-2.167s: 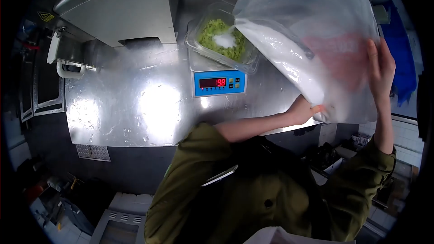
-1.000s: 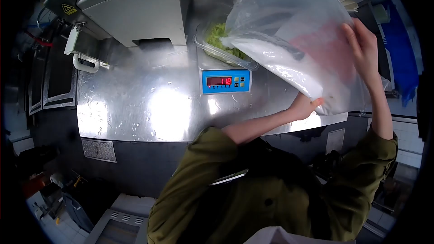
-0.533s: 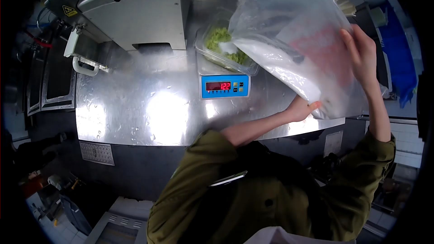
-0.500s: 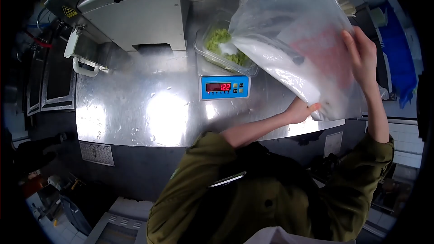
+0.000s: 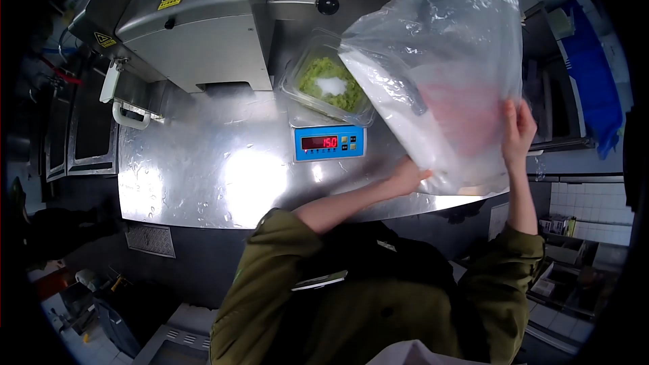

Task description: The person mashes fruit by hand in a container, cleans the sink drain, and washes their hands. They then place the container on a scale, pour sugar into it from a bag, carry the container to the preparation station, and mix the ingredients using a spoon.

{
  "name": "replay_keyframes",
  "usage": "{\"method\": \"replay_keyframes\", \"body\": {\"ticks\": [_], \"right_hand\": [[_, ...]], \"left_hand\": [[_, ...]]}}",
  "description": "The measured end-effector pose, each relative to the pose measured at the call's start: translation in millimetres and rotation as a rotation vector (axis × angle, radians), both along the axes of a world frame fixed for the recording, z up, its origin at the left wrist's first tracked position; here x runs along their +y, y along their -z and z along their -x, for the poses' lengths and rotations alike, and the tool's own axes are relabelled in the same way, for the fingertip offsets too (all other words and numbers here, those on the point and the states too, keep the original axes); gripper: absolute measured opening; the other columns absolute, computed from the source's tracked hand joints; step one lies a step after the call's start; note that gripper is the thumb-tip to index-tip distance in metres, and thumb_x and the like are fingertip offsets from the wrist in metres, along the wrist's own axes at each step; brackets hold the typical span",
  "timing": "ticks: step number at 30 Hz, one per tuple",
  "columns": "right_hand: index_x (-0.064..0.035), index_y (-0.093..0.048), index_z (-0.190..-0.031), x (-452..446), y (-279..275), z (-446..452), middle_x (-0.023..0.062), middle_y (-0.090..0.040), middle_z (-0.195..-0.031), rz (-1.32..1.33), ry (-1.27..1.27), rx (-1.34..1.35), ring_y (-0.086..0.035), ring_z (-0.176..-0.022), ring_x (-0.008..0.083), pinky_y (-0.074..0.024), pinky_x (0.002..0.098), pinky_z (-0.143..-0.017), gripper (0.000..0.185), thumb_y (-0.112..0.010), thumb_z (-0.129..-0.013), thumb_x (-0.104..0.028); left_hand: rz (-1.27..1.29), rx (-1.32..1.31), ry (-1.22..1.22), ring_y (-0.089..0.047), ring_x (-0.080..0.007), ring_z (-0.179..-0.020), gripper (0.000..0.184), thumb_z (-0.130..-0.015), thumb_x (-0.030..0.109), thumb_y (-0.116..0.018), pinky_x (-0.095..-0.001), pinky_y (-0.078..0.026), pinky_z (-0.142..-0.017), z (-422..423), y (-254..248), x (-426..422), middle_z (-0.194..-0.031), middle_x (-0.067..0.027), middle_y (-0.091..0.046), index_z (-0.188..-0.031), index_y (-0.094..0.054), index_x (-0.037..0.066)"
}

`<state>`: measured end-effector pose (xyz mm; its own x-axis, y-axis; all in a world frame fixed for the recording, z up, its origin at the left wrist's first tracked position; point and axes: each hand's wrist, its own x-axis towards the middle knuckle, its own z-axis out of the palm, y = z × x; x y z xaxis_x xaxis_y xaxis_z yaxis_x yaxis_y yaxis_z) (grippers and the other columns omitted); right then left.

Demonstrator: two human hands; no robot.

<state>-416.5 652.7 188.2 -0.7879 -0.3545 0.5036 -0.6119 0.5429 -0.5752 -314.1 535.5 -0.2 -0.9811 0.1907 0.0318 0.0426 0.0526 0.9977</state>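
Observation:
A large clear plastic bag (image 5: 460,47) with white contents and red print hangs tilted over the steel counter. My left hand (image 5: 409,176) is closed on its lower left corner. My right hand (image 5: 518,130) grips the bag's right edge. The bag's upper left edge is beside a clear plastic tub (image 5: 305,99), which holds chopped green food (image 5: 350,97) with a white heap (image 5: 331,86) on top. Under the tub is a scale with a blue display panel (image 5: 330,142), reading 15.0 in red.
A steel machine (image 5: 196,44) with warning stickers and a black knob (image 5: 328,5) stands at the back left of the steel counter (image 5: 182,155). A white handle (image 5: 130,116) is at the left. Blue material (image 5: 591,74) hangs at the far right.
The scale reading rose from 9.8 through 11.8 and 12.2 to 15.0. Both hands and the bag have shifted left in view; the bag's edge has lifted away from the tub, showing more green food.

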Motion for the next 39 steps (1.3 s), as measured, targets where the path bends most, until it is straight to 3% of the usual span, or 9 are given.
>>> {"method": "replay_keyframes", "body": {"ticks": [3,6,9,16,25,29,31,33,39], "right_hand": [[-0.0017,-0.051,-0.076,8,34,-5,-0.0055,-0.043,-0.063,0.185,0.021,-0.017,-0.034,-0.059,0.0023,-0.0282,0.0162,-0.052,0.018,-0.048,-0.086,-0.017],[-0.0021,-0.049,-0.076,8,61,-12,-0.0049,-0.043,-0.066,0.340,0.061,-0.045,-0.034,-0.061,0.0025,-0.0275,0.0158,-0.053,0.019,-0.047,-0.086,-0.018],[-0.0022,-0.049,-0.075,16,88,-13,-0.0048,-0.043,-0.066,0.425,0.033,-0.077,-0.034,-0.061,0.0025,-0.0278,0.0160,-0.053,0.020,-0.047,-0.086,-0.018],[-0.0012,-0.053,-0.080,74,100,-29,-0.0022,-0.052,-0.073,0.660,-0.049,-0.323,-0.043,-0.068,0.0039,-0.0334,0.0169,-0.062,0.012,-0.053,-0.082,-0.013],[0.0045,-0.052,-0.096,292,81,-114,0.0075,-0.055,-0.095,0.772,-0.021,-0.466,-0.051,-0.085,0.0123,-0.0376,0.0257,-0.079,0.025,-0.058,-0.074,-0.004],[0.0062,-0.050,-0.101,410,80,-182,0.0098,-0.054,-0.098,0.769,0.212,-0.368,-0.051,-0.088,0.0159,-0.0383,0.0270,-0.079,0.029,-0.057,-0.074,-0.003],[0.0069,-0.052,-0.100,457,79,-214,0.0110,-0.055,-0.097,0.817,0.361,-0.259,-0.052,-0.087,0.0172,-0.0395,0.0284,-0.079,0.027,-0.054,-0.076,-0.005],[0.0076,-0.055,-0.097,496,70,-237,0.0116,-0.056,-0.093,0.728,0.528,-0.163,-0.052,-0.084,0.0177,-0.0411,0.0300,-0.077,0.025,-0.050,-0.079,-0.008],[0.0067,-0.055,-0.096,581,44,-261,0.0096,-0.056,-0.093,0.806,0.711,-0.122,-0.052,-0.085,0.0144,-0.0409,0.0268,-0.076,0.026,-0.053,-0.078,-0.013]], "left_hand": [[0.224,-0.143,-0.017,-0.047,-0.0329,-0.099,0.032,-0.078,0.018,-0.052,-0.0373,-0.037,-0.085,-10,-7,-29,-0.107,-0.0187,-0.050,-0.106,-0.050,0.002],[0.511,-0.027,-0.101,-0.054,-0.0352,-0.081,0.026,-0.078,0.024,-0.054,-0.0415,-0.044,-0.070,-16,15,-46,-0.084,-0.0210,-0.056,-0.092,-0.058,0.003],[0.745,-0.071,-0.135,-0.056,-0.0342,-0.070,0.025,-0.077,0.025,-0.053,-0.0422,-0.045,-0.063,-27,-15,-66,-0.073,-0.0199,-0.057,-0.084,-0.060,0.002],[1.035,-0.021,-0.136,-0.055,-0.0365,-0.066,0.025,-0.078,0.025,-0.049,-0.0432,-0.044,-0.062,-34,-39,-55,-0.070,-0.0189,-0.057,-0.085,-0.058,0.002],[0.956,0.031,0.168,-0.054,-0.0353,-0.082,0.023,-0.077,0.019,-0.050,-0.0432,-0.042,-0.073,-22,-78,103,-0.085,-0.0202,-0.057,-0.096,-0.058,0.011],[0.837,0.134,0.472,-0.054,-0.0355,-0.081,0.024,-0.077,0.018,-0.052,-0.0413,-0.043,-0.072,-16,-76,225,-0.085,-0.0184,-0.058,-0.099,-0.057,0.008],[0.508,0.386,0.617,-0.055,-0.0356,-0.077,0.025,-0.077,0.018,-0.053,-0.0408,-0.044,-0.068,-6,-38,290,-0.081,-0.0202,-0.058,-0.097,-0.056,0.005],[0.552,0.382,0.816,-0.055,-0.0356,-0.076,0.024,-0.078,0.018,-0.053,-0.0412,-0.043,-0.067,-7,-55,348,-0.081,-0.0212,-0.057,-0.096,-0.055,0.003],[0.375,0.469,0.962,-0.054,-0.0365,-0.055,0.044,-0.074,0.035,-0.057,-0.0396,-0.044,-0.050,8,-12,512,-0.054,-0.0212,-0.053,-0.063,-0.055,-0.008]]}}
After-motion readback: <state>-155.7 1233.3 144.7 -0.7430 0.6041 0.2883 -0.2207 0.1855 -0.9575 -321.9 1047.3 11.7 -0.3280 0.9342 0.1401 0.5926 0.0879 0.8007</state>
